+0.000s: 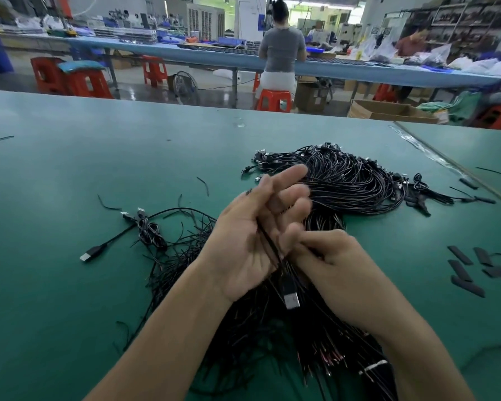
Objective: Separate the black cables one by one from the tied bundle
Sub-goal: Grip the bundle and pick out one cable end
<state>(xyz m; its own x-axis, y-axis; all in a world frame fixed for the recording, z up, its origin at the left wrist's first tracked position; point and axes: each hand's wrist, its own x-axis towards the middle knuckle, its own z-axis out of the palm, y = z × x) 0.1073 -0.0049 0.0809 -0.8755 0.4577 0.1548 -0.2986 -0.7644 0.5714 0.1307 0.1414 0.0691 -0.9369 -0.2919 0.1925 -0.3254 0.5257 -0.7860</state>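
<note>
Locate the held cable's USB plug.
Head view, lower centre: the USB plug dangles from the cable the right hand pinches, beside the left hand, over the bundle.

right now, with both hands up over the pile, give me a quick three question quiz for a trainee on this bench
1. True or false: the right hand pinches a black cable.
2. The big cable heap lies: A) on the table; B) on the floor; C) in a box.
3. What colour is the table top?

Key: 1 true; 2 A; 3 green.
</note>
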